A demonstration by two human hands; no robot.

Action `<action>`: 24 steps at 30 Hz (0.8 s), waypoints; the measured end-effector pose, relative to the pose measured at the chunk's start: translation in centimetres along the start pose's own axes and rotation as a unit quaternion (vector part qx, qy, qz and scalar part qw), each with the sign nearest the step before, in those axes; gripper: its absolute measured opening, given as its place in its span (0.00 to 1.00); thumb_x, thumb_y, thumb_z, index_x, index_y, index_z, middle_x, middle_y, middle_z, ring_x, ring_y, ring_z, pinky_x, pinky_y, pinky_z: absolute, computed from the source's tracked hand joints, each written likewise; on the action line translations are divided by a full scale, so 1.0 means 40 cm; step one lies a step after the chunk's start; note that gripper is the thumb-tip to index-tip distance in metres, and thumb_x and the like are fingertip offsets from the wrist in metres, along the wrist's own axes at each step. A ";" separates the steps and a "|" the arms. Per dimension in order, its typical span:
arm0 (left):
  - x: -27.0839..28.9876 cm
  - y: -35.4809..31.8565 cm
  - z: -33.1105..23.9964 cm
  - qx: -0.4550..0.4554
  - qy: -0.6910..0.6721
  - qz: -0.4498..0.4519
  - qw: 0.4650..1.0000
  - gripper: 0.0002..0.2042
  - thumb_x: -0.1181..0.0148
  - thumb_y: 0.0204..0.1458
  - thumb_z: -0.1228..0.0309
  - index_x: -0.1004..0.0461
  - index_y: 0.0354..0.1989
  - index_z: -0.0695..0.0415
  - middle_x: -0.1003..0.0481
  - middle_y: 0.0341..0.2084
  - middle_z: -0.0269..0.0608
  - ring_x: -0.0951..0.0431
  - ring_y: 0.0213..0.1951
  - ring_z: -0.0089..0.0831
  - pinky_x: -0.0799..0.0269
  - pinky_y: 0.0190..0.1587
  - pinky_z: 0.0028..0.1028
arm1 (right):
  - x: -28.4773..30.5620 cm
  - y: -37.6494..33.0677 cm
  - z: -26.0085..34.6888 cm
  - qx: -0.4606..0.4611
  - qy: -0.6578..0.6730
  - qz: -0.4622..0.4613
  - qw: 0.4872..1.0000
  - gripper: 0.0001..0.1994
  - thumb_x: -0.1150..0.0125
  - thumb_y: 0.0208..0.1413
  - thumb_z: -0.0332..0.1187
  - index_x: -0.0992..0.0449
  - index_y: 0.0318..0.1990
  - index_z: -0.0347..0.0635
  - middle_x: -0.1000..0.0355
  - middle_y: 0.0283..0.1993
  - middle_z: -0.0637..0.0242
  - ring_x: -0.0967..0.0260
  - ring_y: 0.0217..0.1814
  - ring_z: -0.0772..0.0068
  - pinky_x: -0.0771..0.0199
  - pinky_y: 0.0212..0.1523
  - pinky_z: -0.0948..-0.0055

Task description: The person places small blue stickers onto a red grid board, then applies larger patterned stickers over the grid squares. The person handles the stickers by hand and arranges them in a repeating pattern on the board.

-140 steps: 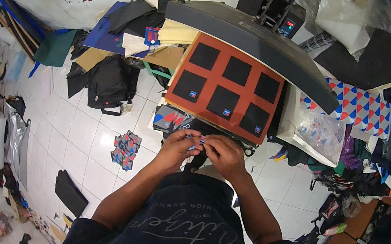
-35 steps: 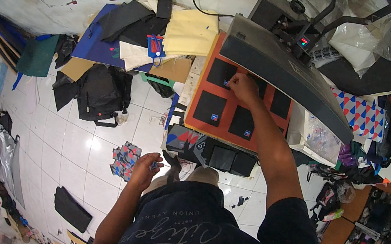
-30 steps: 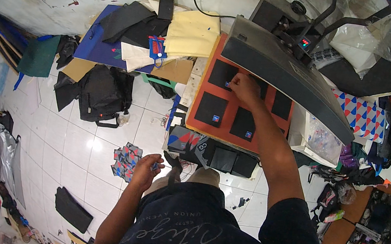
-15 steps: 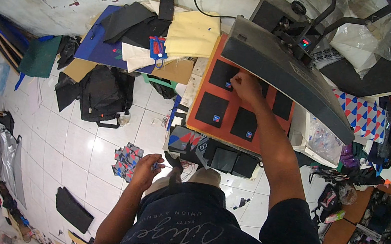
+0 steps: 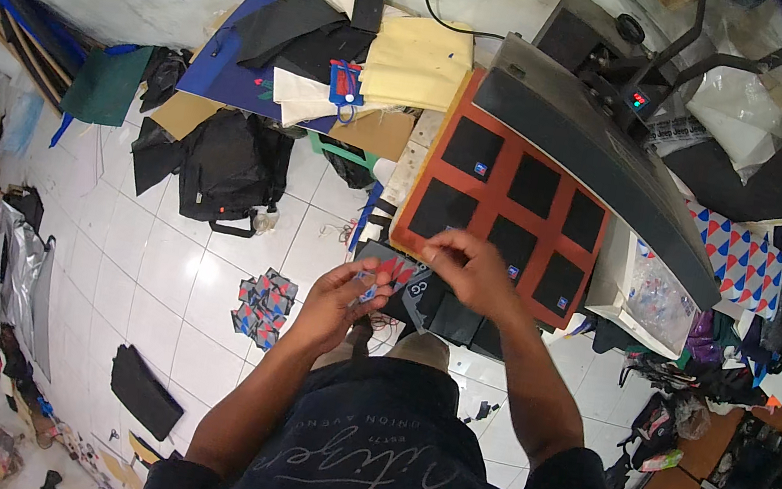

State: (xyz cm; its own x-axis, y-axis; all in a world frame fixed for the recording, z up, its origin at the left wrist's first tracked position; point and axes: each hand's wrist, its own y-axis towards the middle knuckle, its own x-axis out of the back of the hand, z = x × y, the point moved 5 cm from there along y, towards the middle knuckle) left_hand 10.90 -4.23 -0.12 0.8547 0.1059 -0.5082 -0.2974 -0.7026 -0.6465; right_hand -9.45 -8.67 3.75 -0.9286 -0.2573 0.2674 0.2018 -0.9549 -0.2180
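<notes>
My left hand is raised in front of my body, its fingers closed around small blue-and-clear pieces. Close by on its right, my right hand has thumb and fingers pinched together over the near edge of an orange-red press pad. Whatever is in that pinch is too small to name. Several black fabric squares lie in rows on the pad. Some carry a small blue-and-red decal near a corner; my right hand hides part of the near squares.
The heat press's dark upper plate is swung over the right side of the pad. Beside it stands a white box of clear plastic pieces. Printed grey, red and blue cut pieces lie on the tiled floor, near a black backpack.
My right hand has drawn back from the far left square toward me. My left hand has come up and right, so the hands are close together. The view has shifted slightly.
</notes>
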 end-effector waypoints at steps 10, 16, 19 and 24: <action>-0.102 -0.016 0.034 0.002 0.012 0.028 1.000 0.14 0.50 0.59 0.73 0.33 0.52 0.63 0.25 0.41 0.46 0.22 0.41 0.31 0.24 0.44 0.26 | -0.021 -0.118 -0.017 -0.003 0.108 -0.013 0.994 0.08 0.41 0.57 0.30 0.24 0.40 0.37 0.29 0.31 0.73 0.36 0.32 0.86 0.36 0.32 0.81; -0.121 -0.014 0.092 -0.027 0.048 0.010 0.998 0.11 0.47 0.58 0.74 0.29 0.47 0.62 0.24 0.35 0.41 0.21 0.35 0.27 0.22 0.38 0.20 | -0.002 -0.163 -0.026 0.002 0.092 -0.005 0.996 0.09 0.40 0.56 0.31 0.25 0.42 0.37 0.29 0.33 0.72 0.36 0.33 0.84 0.35 0.34 0.80; -0.152 -0.022 0.117 -0.029 0.099 0.004 0.995 0.09 0.44 0.57 0.74 0.28 0.45 0.62 0.24 0.33 0.39 0.22 0.32 0.23 0.23 0.35 0.19 | 0.019 -0.186 -0.021 0.019 0.059 -0.018 0.998 0.10 0.40 0.56 0.31 0.25 0.42 0.36 0.28 0.34 0.69 0.35 0.34 0.82 0.33 0.36 0.78; -0.188 -0.030 0.163 -0.037 0.163 0.011 0.986 0.09 0.43 0.57 0.71 0.27 0.43 0.61 0.24 0.34 0.37 0.23 0.31 0.24 0.26 0.33 0.19 | 0.054 -0.201 -0.028 0.029 0.003 0.060 0.998 0.12 0.40 0.55 0.32 0.25 0.43 0.34 0.26 0.38 0.64 0.30 0.39 0.76 0.30 0.40 0.74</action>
State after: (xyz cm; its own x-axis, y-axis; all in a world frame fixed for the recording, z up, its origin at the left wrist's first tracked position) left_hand 2.05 0.41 0.77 0.9438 -0.1330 -0.3027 -0.2947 -0.7534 -0.5878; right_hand -13.41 -1.37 5.02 -0.8983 -0.3701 0.2367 0.3297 -0.9240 -0.1937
